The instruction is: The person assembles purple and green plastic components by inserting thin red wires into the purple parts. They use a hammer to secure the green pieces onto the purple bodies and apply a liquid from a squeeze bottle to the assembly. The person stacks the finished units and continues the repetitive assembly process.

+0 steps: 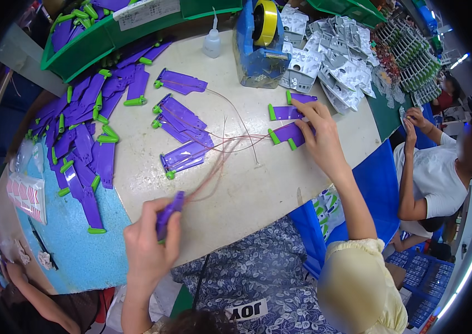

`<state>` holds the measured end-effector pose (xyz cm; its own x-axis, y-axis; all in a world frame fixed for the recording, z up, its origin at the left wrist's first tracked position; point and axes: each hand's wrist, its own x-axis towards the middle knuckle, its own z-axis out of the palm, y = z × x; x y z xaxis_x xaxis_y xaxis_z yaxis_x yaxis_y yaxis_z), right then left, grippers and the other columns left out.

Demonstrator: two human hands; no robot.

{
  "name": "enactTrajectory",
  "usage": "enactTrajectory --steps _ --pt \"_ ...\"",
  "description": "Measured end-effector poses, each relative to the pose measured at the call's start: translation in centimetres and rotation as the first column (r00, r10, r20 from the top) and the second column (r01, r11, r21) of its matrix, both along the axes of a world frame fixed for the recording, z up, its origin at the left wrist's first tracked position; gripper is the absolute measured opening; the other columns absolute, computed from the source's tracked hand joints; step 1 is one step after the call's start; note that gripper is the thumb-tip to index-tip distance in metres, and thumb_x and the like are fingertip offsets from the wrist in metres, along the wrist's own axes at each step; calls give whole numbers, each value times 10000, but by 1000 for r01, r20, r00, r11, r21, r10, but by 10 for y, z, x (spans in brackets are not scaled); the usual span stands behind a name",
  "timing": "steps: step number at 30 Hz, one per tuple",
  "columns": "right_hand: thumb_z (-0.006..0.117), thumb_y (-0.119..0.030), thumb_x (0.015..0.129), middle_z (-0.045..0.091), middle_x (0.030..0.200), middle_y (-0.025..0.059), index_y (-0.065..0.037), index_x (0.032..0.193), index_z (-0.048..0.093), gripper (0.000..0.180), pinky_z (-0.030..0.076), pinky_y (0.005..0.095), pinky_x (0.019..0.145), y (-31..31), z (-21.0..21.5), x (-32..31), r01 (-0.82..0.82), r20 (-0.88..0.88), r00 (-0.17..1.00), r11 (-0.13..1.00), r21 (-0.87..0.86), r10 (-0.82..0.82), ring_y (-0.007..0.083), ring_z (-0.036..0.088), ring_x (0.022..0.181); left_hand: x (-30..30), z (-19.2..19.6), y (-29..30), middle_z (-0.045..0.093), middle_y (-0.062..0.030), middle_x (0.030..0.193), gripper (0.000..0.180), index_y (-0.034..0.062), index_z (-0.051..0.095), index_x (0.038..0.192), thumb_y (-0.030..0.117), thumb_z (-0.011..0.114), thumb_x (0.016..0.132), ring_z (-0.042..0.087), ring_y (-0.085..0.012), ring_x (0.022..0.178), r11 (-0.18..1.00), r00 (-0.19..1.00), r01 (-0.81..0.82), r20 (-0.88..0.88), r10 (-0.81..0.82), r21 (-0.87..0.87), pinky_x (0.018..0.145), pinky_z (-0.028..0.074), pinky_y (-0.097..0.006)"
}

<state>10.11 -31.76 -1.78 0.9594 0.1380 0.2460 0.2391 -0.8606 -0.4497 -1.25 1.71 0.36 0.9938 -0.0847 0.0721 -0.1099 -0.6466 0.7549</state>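
Observation:
My left hand (pixel 152 242), near the table's front edge, pinches a purple plastic piece (pixel 169 216) between thumb and fingers. Thin reddish wires (pixel 209 181) trail from it toward the middle of the table. On the right, my right hand (pixel 325 139) has thumb and fingers closed at a purple piece with green ends (pixel 287 134); its fingertips hide part of it. Another purple piece (pixel 286 113) lies just beyond that one, also by my fingers. Between my hands several wired purple pieces (pixel 183 157) lie spread out, their wires crossing the tabletop.
A heap of purple and green pieces (pixel 83 145) covers the left side, below a green bin (pixel 108 42). A blue tape dispenser (pixel 258 67), a small squeeze bottle (pixel 212 44) and grey plastic shells (pixel 336 53) stand at the back. A co-worker (pixel 431 172) sits at the right.

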Motion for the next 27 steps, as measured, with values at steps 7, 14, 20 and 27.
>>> enactTrajectory --steps 7,14,20,27 --pt "731 -1 780 631 902 128 -2 985 706 207 471 367 820 6 18 20 -155 23 988 988 -9 155 295 599 896 -9 4 9 621 -96 762 175 62 597 1021 146 676 890 652 -285 621 903 930 364 -32 -366 230 535 507 -405" --pt "722 -39 825 740 921 136 21 955 745 145 519 317 752 138 33 2 -253 -191 891 802 541 411 223 693 762 -1 -5 19 659 -90 1060 154 68 566 953 161 664 879 642 -234 601 896 933 275 128 -336 349 528 521 -364" --pt "739 -67 804 705 863 139 -5 907 769 124 510 362 743 171 2 15 -309 -255 871 873 377 419 278 644 810 20 -9 20 589 -124 1372 183 44 551 977 149 652 867 659 -220 624 875 962 221 49 -267 432 552 546 -346" --pt "779 -51 732 593 942 110 -17 933 660 236 446 412 786 172 -1 3 -564 -60 811 804 190 582 310 541 926 25 -11 28 622 -125 1294 173 37 556 1004 143 633 891 676 -238 658 907 952 262 64 -298 328 556 542 -381"
